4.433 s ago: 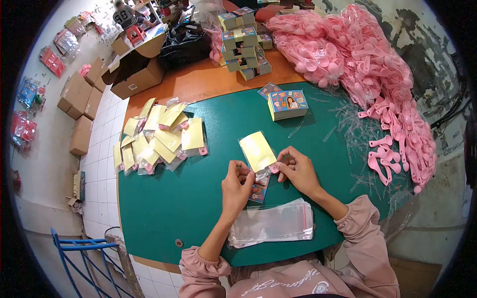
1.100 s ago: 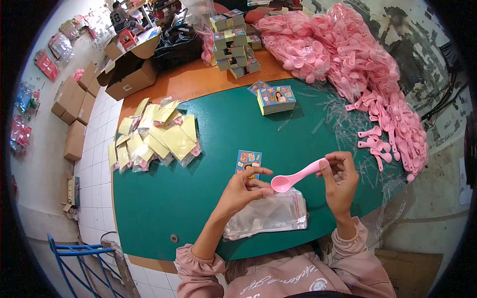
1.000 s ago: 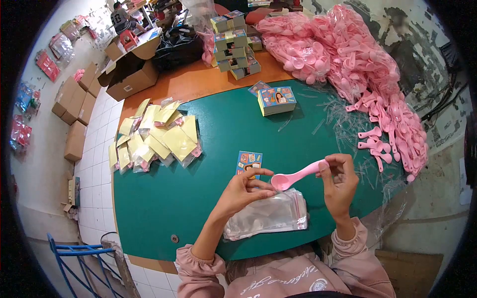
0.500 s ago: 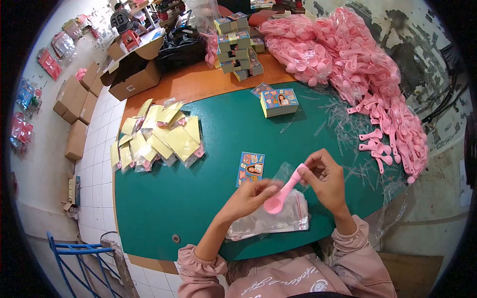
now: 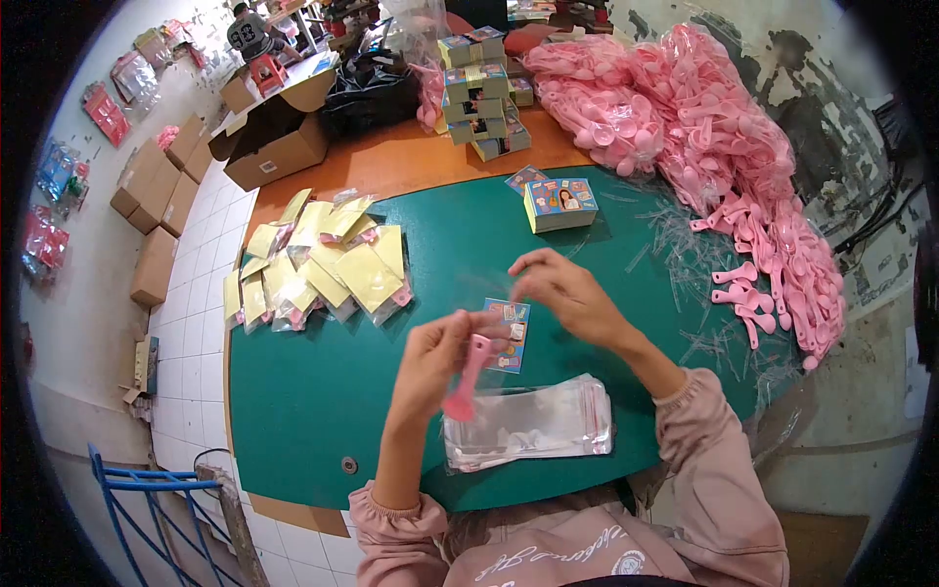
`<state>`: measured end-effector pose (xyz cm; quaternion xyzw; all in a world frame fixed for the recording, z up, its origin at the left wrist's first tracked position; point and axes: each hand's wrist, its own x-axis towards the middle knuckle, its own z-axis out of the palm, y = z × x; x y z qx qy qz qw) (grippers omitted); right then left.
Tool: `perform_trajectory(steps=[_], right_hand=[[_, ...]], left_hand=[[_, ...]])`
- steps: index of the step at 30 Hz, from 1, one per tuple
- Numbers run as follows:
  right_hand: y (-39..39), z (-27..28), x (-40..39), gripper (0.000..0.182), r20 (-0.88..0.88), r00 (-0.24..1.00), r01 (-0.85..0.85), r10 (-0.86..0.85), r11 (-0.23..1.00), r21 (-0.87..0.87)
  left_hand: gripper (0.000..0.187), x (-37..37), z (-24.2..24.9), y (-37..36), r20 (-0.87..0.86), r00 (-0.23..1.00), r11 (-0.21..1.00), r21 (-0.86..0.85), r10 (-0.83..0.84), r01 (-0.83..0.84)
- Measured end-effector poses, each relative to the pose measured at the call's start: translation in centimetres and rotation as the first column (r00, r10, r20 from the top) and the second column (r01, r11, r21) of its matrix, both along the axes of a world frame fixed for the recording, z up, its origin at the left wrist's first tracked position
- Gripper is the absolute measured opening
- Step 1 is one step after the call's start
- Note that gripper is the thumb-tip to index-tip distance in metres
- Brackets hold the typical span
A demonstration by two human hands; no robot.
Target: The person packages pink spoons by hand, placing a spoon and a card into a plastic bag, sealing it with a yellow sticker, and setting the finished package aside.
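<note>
The spoon has shifted left, held by the left fingers; right fingers are apart, grip too blurred to tell, card between. Handling the spoon seems underway; next move calls for a steady hold

Left hand holding a pink plastic spoon over a green tabletop.
The right hand, fingers bent, hovers at the picture card's two o'clock. From that card, clear plastic sleeves lie at six o'clock, yellow-backed packets at ten, a card stack at one, loose pink spoons at three.
</note>
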<state>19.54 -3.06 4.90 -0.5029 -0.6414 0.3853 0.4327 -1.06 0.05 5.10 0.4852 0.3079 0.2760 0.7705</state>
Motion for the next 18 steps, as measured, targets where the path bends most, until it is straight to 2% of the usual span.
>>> perform_trajectory(steps=[1,2,3,4,6,8,9,11,12,14,18], right_hand=[[0.9,-1.1,-0.1,0.036,0.119,0.992,0.057,-0.046,0.994,-0.090],[1.1,-2.3,-0.5,0.036,0.116,0.992,0.055,-0.046,0.995,-0.080],[0.7,-3.8,-1.3,0.040,0.373,0.923,0.070,-0.098,0.994,0.089],[0.4,-5.0,-2.0,0.046,0.590,0.786,0.040,-0.185,0.967,0.251],[0.5,-5.6,-2.5,0.049,0.523,0.828,0.059,-0.199,0.960,0.273],[0.6,-4.6,-2.5,0.047,0.497,0.868,0.083,-0.003,0.987,-0.139],[0.5,-4.7,-2.5,0.047,0.498,0.867,0.084,-0.004,0.987,-0.138],[0.5,-4.8,-2.4,0.039,0.659,0.752,0.061,-0.007,0.996,-0.058],[0.5,-4.3,-2.3,0.039,0.660,0.752,0.057,-0.008,0.997,-0.054],[0.6,-3.0,-2.2,0.032,0.764,0.645,0.050,-0.016,0.999,-0.021],[1.3,-3.5,-1.5,0.029,0.670,0.739,0.003,0.069,0.994,-0.105]], left_hand=[[0.040,-0.3,0.7,0.1,0.018,0.999,0.999,-0.025,0.044,-0.044],[0.040,-0.4,0.8,0.3,0.016,0.999,0.999,-0.015,0.045,-0.045],[0.040,-0.7,0.7,0.5,-0.012,0.997,0.997,-0.002,0.079,-0.079],[0.041,-0.9,0.4,0.7,-0.039,0.993,0.993,0.009,0.115,-0.115],[0.039,-1.1,-0.5,1.1,-0.046,0.992,0.993,0.007,0.116,-0.116],[0.037,-0.9,-0.7,1.2,-0.061,0.997,0.998,0.038,0.047,-0.044],[0.037,-0.8,-0.6,1.0,-0.059,0.997,0.998,0.039,0.046,-0.044],[0.035,-0.5,-0.3,0.8,-0.037,0.999,1.000,0.025,-0.001,0.002],[0.035,-0.4,-0.2,0.8,-0.036,0.999,1.000,0.029,0.003,-0.002],[0.036,-0.3,-0.2,0.9,-0.094,0.996,0.999,0.043,0.001,0.003],[0.035,-0.6,0.0,1.8,-0.091,0.996,0.996,0.088,0.018,-0.010]])
